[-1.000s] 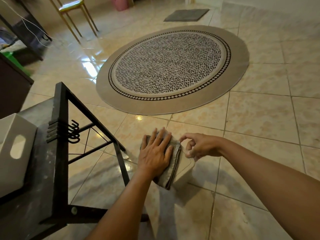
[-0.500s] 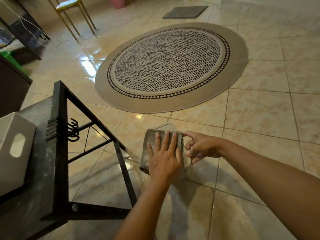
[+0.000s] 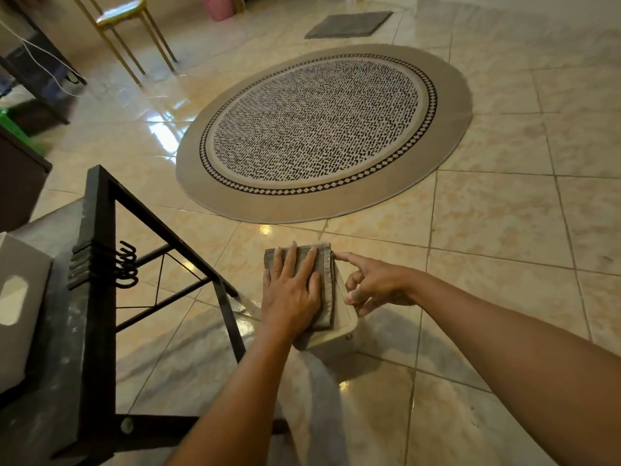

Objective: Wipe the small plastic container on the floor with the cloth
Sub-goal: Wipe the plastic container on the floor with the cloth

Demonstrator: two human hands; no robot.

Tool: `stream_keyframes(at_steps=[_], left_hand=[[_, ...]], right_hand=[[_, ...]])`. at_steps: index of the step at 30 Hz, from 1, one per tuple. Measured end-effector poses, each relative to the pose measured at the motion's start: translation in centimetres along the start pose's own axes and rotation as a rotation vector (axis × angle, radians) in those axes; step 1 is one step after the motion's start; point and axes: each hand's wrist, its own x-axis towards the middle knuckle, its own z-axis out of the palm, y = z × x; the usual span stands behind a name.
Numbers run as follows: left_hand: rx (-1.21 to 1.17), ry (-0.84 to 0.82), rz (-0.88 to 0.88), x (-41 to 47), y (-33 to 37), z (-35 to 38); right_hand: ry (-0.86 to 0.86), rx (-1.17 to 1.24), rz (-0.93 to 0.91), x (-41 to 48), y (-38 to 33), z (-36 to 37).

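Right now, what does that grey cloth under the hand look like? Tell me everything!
The folded grey fabric cloth is a thick rectangle of stacked layers, with a stitched hem along its right edge. It lies flat on top of the small beige plastic container on the tiled floor. The left hand presses on it, palm down, fingers spread. The right hand touches its far right corner with the index fingertip.

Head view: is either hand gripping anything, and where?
No grip. The left hand presses flat on the cloth; right hand fingertips steady the container at its right edge.
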Motion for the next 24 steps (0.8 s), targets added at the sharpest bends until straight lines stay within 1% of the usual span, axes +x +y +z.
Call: stream_keyframes(at_steps=[3,8,11,14,17,20,22,24], left_hand=[[-0.019,0.045,-0.049,0.1,1.2,0.3],[-0.091,0.085,-0.209,-1.7,2.1,1.7],[-0.017,0.15,-0.157,-3.8,2.7,2.8],[0.007,0.175,-0.142,-4.5,2.7,2.9],[0.03,0.126,-0.106,-4.7,3.3,2.3],[0.058,0.076,-0.034,-2.2,3.9,1.7],[0.079,0.032,-0.051,0.1,3.4,1.0],[0.059,0.015,-0.12,1.3,2.5,0.4]], right_hand=[[0.021,-0.018,-0.013,0.0,-0.3,0.3],[0.068,-0.06,-0.028,-0.2,-0.4,0.6],[0.061,-0.054,-0.01,-0.2,-0.5,0.5],[0.116,-0.144,-0.048,0.4,-0.9,0.5],[0.151,-0.142,-0.065,0.9,-1.0,0.5],[0.145,-0.11,-0.062,1.0,-1.0,0.4],[0.153,-0.103,-0.056,1.0,-1.0,0.4],[0.163,-0.112,-0.047,0.9,-1.1,0.5]])
